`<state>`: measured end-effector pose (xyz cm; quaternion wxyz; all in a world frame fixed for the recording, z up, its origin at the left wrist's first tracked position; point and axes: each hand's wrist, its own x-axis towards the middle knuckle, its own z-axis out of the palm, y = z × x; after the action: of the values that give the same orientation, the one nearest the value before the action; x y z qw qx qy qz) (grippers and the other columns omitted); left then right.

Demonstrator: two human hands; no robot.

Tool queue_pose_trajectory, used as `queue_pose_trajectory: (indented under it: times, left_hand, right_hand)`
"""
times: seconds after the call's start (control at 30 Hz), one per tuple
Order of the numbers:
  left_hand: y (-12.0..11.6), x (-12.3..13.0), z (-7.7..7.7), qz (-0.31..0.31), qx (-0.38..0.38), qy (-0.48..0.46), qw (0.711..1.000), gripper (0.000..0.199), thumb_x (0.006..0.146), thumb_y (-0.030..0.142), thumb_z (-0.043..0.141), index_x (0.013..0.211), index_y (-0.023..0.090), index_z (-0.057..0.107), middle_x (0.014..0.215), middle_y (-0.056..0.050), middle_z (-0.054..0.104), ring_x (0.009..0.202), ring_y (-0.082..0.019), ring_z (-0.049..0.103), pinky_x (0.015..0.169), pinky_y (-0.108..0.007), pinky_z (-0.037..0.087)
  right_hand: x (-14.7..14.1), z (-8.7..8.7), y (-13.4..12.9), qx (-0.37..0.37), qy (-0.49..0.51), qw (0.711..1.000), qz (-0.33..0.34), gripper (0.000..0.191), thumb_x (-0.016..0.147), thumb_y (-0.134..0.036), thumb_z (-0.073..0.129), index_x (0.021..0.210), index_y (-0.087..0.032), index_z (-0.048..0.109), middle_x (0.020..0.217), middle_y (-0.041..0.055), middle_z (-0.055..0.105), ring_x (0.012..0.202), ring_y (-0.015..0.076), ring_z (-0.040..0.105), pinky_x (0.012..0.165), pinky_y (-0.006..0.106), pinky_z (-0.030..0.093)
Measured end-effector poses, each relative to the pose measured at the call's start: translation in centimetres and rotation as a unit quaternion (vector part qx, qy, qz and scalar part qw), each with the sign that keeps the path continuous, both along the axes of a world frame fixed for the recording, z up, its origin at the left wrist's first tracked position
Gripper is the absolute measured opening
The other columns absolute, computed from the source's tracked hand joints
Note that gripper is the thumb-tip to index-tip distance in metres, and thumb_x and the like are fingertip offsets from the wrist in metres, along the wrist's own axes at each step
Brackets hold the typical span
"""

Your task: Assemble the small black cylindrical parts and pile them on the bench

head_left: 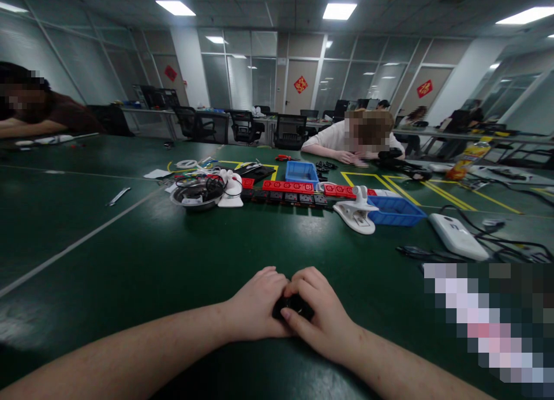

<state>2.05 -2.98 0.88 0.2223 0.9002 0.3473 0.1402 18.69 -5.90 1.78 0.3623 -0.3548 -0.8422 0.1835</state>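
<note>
Close to me on the green table, both hands are closed around a small black object (295, 305). It has a dark, slightly shiny surface, and my fingers hide most of it, so I cannot make out its kind. My left hand (259, 305) wraps it from the left side. My right hand (322, 310) grips it from the right, with the thumb across its near side and the fingers curled over the top. The two hands touch each other just above the tabletop.
Ahead stand a metal bowl (197, 199) of wires, red sockets (288, 186), black modules (298, 199), a white clamp (357, 210) and blue trays (396, 210). Rightward are a white power box (459, 236), cables and a drink bottle (470, 157). Other people lean on the table.
</note>
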Motion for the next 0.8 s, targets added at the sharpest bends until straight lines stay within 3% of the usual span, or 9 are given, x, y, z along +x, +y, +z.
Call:
queue_pose_trajectory:
  times: [0.2, 0.5, 0.67, 0.8]
  left_hand:
    - [0.23, -0.06, 0.19, -0.017, -0.001, 0.006, 1.000, 0.024, 0.061, 0.032, 0.066, 0.074, 0.019, 0.050, 0.075, 0.002, 0.056, 0.078, -0.018, 0.055, 0.098, -0.042, 0.032]
    - [0.35, -0.11, -0.03, -0.033, 0.009, -0.002, 0.999, 0.024, 0.058, 0.030, 0.068, 0.062, 0.018, 0.047, 0.064, 0.006, 0.049, 0.070, -0.014, 0.054, 0.097, -0.041, 0.032]
    - [0.32, -0.18, -0.11, -0.036, 0.022, -0.001, 0.999, 0.023, 0.058, 0.031, 0.067, 0.065, 0.019, 0.049, 0.066, 0.005, 0.051, 0.072, -0.016, 0.054, 0.098, -0.041, 0.031]
    - [0.19, -0.18, 0.35, -0.036, 0.004, 0.006, 0.999, 0.026, 0.058, 0.036, 0.069, 0.075, 0.021, 0.055, 0.074, 0.003, 0.057, 0.078, -0.018, 0.056, 0.099, -0.043, 0.030]
  right_hand:
    - [-0.07, 0.41, 0.06, 0.013, 0.002, 0.999, 0.034, 0.009, 0.078, -0.019, 0.050, 0.085, -0.019, 0.055, 0.083, 0.0050, 0.056, 0.079, 0.0189, 0.050, 0.073, 0.036, 0.041]
    - [0.03, 1.00, 0.23, 0.035, 0.029, 0.991, 0.126, 0.027, 0.066, -0.005, 0.037, 0.076, -0.021, 0.056, 0.080, 0.0013, 0.065, 0.076, 0.0168, 0.055, 0.076, 0.038, 0.042]
    - [0.11, 1.00, -0.03, 0.063, 0.032, 0.989, 0.129, 0.027, 0.067, -0.005, 0.037, 0.076, -0.022, 0.056, 0.083, 0.0012, 0.065, 0.080, 0.0172, 0.056, 0.079, 0.039, 0.043]
    - [0.15, 0.90, -0.21, 0.071, 0.039, 0.992, 0.094, 0.027, 0.073, -0.009, 0.041, 0.091, -0.021, 0.057, 0.092, 0.0048, 0.061, 0.086, 0.0191, 0.054, 0.078, 0.038, 0.044]
